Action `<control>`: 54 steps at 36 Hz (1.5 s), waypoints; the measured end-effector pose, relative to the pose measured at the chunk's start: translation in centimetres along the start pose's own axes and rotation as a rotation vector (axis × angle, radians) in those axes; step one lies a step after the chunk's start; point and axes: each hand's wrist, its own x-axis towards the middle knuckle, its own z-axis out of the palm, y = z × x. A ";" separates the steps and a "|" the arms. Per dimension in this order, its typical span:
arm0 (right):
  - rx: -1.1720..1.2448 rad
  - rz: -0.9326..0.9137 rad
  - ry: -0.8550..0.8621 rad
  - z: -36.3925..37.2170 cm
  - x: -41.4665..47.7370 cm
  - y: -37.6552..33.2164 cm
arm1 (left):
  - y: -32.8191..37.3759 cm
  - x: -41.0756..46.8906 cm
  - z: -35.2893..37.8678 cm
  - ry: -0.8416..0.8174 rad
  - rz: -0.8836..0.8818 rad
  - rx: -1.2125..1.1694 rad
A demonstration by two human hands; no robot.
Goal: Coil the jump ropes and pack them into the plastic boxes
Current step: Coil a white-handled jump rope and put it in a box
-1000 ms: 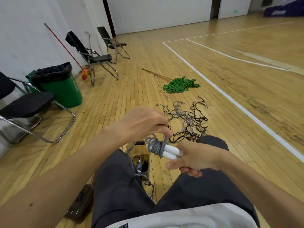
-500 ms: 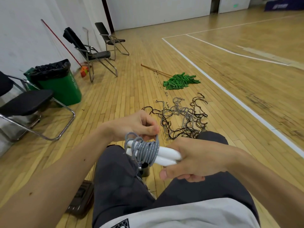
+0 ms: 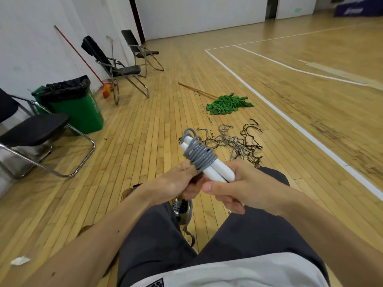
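Right hand (image 3: 244, 189) has its fingers (image 3: 232, 206) curled tight round the near ends of the two white handles (image 3: 215, 169), thumb lying across the front. The left hand (image 3: 176, 183) is closed too, pinching the gray rope (image 3: 202, 156) right where it's wound round the handles; can't really tell what the fingertips are doing underneath, they're hidden. So the jump rope is up in the air over the lap, handles side by side and pointing off toward 11 o'clock, gray cord coiled round their middle with a couple of loose loops sticking out at the far end.

Down between the knees there's a plastic box (image 3: 186, 212) on the floor, mostly hidden, with something rope-like inside and a cord hanging over its edge. Just past the hands, around 1 o'clock, a tangled pile of ropes (image 3: 238, 143), gray and dark, lies on the wooden floor (image 3: 145, 131). Further out the same way is a green mop (image 3: 228, 103). Over at 9 to 10 o'clock: a black chair (image 3: 35, 129) and a green trash bin (image 3: 80, 108) by the wall.
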 end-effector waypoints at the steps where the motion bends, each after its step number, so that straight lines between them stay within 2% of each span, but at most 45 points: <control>1: 0.008 -0.009 0.006 -0.1 0.0 0.0 | 0.1 -0.4 0.2 -0.017 0.020 -0.055; 4: 0.014 -0.010 0.028 -0.2 0.1 0.3 | -0.5 -0.3 0.4 -0.074 0.060 -0.110; 15: -0.020 0.050 0.291 -2.6 0.7 1.4 | -1.8 -0.5 1.3 -0.070 0.057 0.054; 18: -0.039 0.092 0.335 -3.3 0.9 2.4 | -1.8 -0.6 1.4 -0.021 0.121 0.122; 22: -0.094 0.141 0.373 -4.0 1.4 4.2 | -1.7 -0.9 1.9 0.104 0.273 0.350; 27: -0.163 0.196 0.369 -3.6 2.3 5.9 | -1.0 -0.7 2.3 0.147 0.326 0.655; 34: -0.240 0.273 0.292 -3.6 3.3 5.9 | 2.0 -0.2 0.6 0.184 0.359 0.959; 39: -0.305 0.315 0.151 -3.3 3.4 4.2 | 4.6 0.6 -1.8 0.206 0.519 1.133; 43: -0.441 0.358 0.015 -2.9 3.2 2.7 | 6.1 1.1 -3.6 0.145 0.564 1.079; 46: -0.490 0.380 -0.044 -2.7 2.9 1.6 | 6.9 1.6 -4.1 0.084 0.493 1.016; 54: -0.624 0.330 -0.165 -2.1 2.1 -0.8 | 8.1 2.3 -4.7 -0.080 0.353 0.637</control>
